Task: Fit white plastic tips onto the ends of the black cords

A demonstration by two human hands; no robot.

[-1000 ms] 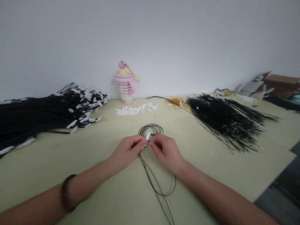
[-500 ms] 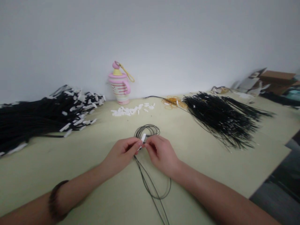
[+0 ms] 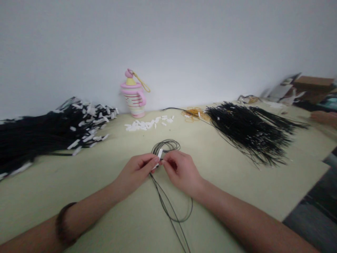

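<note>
Between thumb and fingers, my left hand [image 3: 139,169] pinches a small white plastic sleeve [image 3: 160,154], which stands up at a slant. Close beside it my right hand [image 3: 181,171] is closed in a pinch on a thin black cable, right at the sleeve; the fingertips hide the cable's end. Loops of the black cable [image 3: 168,141] lie on the table behind both hands. More of its length trails below them toward the front edge of the view.
Loose white sleeves [image 3: 142,125] lie near the wall by a pink striped cup [image 3: 133,100]. Black cables with white ends [image 3: 65,123] are heaped left, a bundle of black cables [image 3: 244,130] right. Yellow rubber bands [image 3: 196,113] sit between. Another person's hand [image 3: 325,117] shows far right.
My two hands stay almost in place, with only slight finger movement around the white sleeve. Another person's hand has come into view at the right edge.
</note>
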